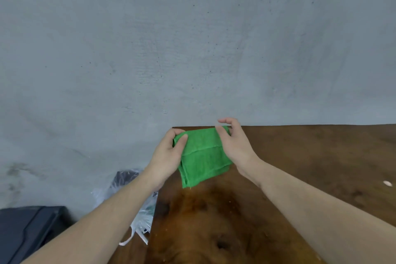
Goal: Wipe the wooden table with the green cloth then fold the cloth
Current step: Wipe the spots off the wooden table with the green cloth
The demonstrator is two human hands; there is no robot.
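Observation:
The green cloth [202,156] is folded into a thick rectangle and held just above the far left corner of the wooden table [300,167]. My left hand [169,152] grips the cloth's upper left corner, thumb on top. My right hand [233,143] pinches the upper right corner between thumb and fingers, while its index finger is raised free of the cloth. The cloth's lower end hangs toward me, with a fold line running across its middle.
A grey concrete wall [192,38] rises directly behind the table. Left of the table edge sits a clear plastic bag [137,203] with dark contents, and a dark box [27,231] stands in the lower left corner. A small white scrap [387,183] lies on the table at right.

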